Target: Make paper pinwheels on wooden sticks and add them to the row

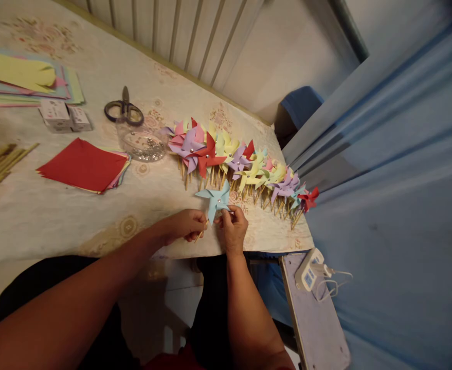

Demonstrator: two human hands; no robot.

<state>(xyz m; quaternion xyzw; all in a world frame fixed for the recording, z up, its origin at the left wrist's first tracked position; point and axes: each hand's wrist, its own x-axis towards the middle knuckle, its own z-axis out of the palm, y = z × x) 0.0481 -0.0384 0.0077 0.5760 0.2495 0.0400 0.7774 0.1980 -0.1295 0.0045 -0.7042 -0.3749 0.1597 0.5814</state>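
Observation:
A light blue paper pinwheel with a small fastener at its centre is between my two hands, over the table's front edge. My left hand is closed around its thin wooden stick. At the pinwheel's lower right, my right hand pinches a blade between thumb and fingers. Just beyond lies a long row of finished pinwheels in red, purple, yellow and other colours, their sticks pointing toward me.
On the floral tablecloth lie red paper squares, a clear dish of small metal pieces, scissors, small boxes, coloured sheets and wooden sticks. A power strip rests on a lower stand; a blue curtain hangs right.

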